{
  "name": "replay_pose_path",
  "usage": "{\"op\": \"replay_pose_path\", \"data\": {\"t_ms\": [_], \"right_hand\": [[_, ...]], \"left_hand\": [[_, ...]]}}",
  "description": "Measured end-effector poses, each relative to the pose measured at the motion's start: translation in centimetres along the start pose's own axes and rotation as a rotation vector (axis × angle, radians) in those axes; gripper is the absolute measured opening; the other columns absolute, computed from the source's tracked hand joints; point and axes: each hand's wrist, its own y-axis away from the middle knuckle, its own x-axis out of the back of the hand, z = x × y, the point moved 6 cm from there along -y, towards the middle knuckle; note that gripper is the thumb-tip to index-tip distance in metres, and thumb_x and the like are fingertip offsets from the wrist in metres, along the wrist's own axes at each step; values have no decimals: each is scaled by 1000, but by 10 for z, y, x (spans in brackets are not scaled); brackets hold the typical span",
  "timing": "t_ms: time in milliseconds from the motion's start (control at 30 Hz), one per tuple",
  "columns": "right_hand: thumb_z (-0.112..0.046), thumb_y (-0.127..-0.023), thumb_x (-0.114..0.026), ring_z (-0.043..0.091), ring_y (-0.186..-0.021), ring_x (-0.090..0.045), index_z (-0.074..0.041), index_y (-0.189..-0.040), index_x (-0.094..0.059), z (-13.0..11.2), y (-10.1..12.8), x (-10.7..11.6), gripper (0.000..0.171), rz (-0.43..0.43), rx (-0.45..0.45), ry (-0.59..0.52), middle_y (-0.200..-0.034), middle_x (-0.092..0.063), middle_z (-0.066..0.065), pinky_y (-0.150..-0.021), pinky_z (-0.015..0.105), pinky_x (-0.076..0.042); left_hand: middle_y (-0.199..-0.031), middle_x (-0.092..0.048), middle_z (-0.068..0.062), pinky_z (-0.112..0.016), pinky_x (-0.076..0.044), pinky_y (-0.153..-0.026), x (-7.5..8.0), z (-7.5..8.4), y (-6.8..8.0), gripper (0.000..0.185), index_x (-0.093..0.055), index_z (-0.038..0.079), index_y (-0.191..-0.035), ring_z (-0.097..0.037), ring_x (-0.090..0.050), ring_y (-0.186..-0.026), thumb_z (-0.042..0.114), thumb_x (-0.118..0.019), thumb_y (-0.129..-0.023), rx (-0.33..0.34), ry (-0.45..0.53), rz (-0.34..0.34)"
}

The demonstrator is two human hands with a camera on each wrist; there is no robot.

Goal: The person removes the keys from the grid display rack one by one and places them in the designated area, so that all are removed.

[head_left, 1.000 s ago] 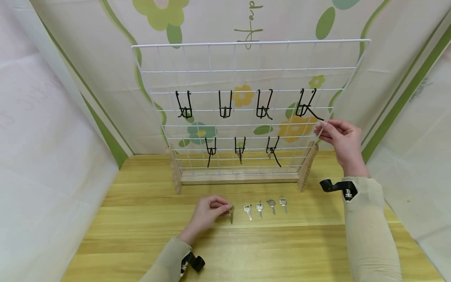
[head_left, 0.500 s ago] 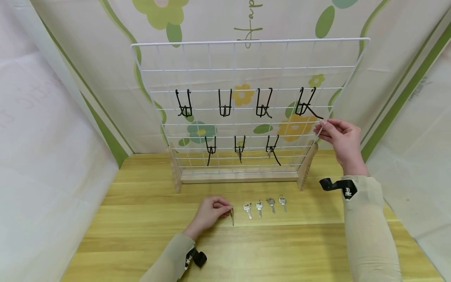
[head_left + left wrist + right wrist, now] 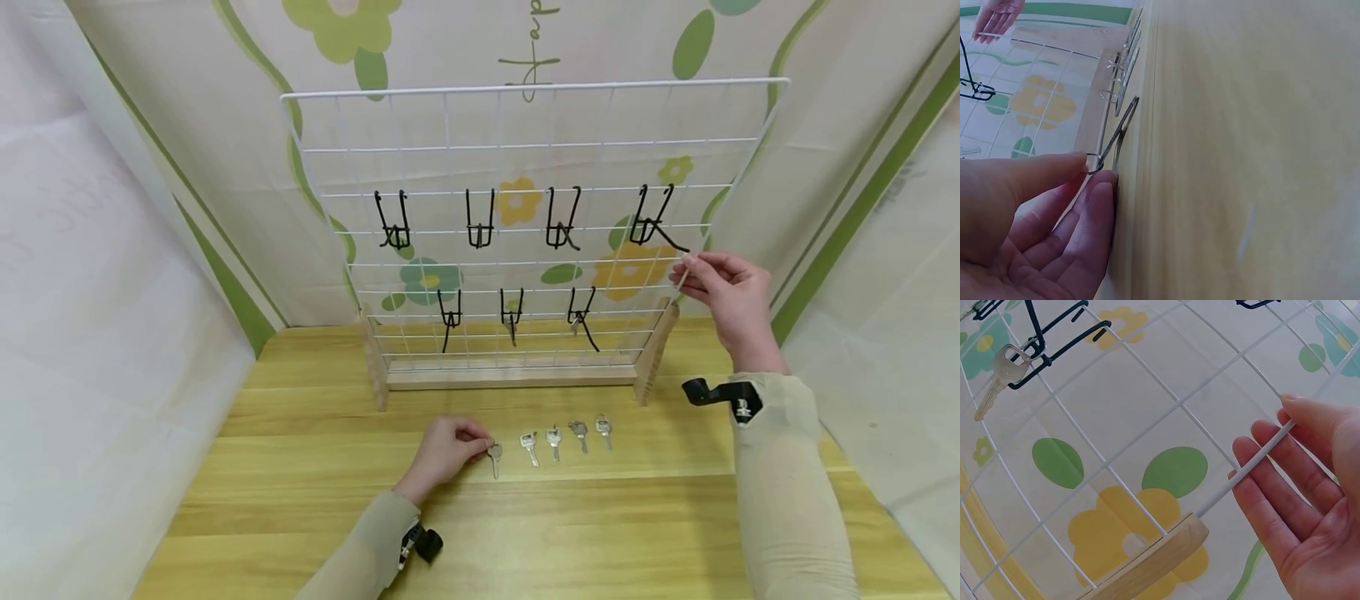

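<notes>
My left hand [image 3: 450, 450], low over the wooden table, pinches the small ring of a silver key [image 3: 495, 460] between thumb and fingers. In the left wrist view the key [image 3: 1116, 132] slants away from the fingertips, close to the tabletop. To its right lies a row of several more silver keys [image 3: 554, 443]. My right hand [image 3: 727, 296] holds the right side bar of a white wire grid rack [image 3: 532, 87], thumb in front and fingers behind the bar [image 3: 1266, 449]. Black hooks [image 3: 480, 233] hang on the grid in two rows. One key [image 3: 1007, 369] hangs from a lower hook.
The grid stands upright in a wooden base [image 3: 510, 380] with notched side feet [image 3: 654, 358]. Behind it is a flowered cloth backdrop [image 3: 442, 50], with white cloth [image 3: 97, 333] at both sides. Hook arms stick out toward the front.
The key in my left hand has turned from edge-on to show its flat face. My left forearm has shifted slightly right. My right hand stays on the grid's side bar.
</notes>
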Motion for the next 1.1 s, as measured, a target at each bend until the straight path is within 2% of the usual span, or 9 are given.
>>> {"op": "replay_pose_path", "data": {"t_ms": [400,533,667,767,867,1000,1100], "right_hand": [[-11,-91,-77,23,-85,-75,11,-111,-69,1,0,-1,30,-10,7,8,-98,-75,16,-77,31,-60],[-12,-91,-77,23,-86,-75,10,-112,-69,3,2,0,31,-8,-8,19,-98,-75,15,-77,31,-60],[-12,-92,-77,23,-86,-75,10,-113,-69,4,2,1,32,-9,-11,19,-97,-76,14,-77,30,-60],[-12,-92,-77,23,-85,-75,11,-113,-69,2,2,1,33,-6,-2,14,-97,-76,14,-77,30,-60],[-12,-91,-77,23,-85,-75,11,-112,-69,1,2,1,32,-3,-2,10,-97,-76,15,-77,31,-60],[-11,-92,-77,23,-86,-75,10,-112,-69,1,2,1,31,-5,-5,12,-97,-76,15,-77,31,-60],[-12,-92,-77,23,-86,-75,10,-113,-69,1,1,2,31,-6,1,18,-98,-76,14,-77,31,-60]], "left_hand": [[-76,-69,2,-28,-55,-58,2,5,1,4,-78,8,-88,-17,-66,-66,10,-81,-88,8,-49,-11],[-82,-71,2,-28,-56,-62,2,4,4,4,-79,8,-91,-15,-66,-71,10,-81,-88,18,-47,-16],[-90,-72,3,-28,-56,-66,8,8,3,10,-78,9,-97,-13,-65,-78,15,-80,-90,17,-45,10],[-93,-72,1,-27,-57,-69,17,19,-1,15,-77,6,-103,-14,-66,-81,16,-78,-92,-16,-9,58],[-95,-74,-2,-28,-59,-73,27,38,-9,20,-76,3,-108,-17,-69,-83,14,-78,-92,-86,58,139],[-100,-75,0,-28,-59,-79,36,63,-20,24,-76,8,-111,-17,-70,-88,19,-80,-90,-152,145,253],[-105,-74,-4,-27,-58,-82,39,86,-26,25,-75,8,-112,-18,-71,-92,19,-81,-90,-197,212,315]]}}
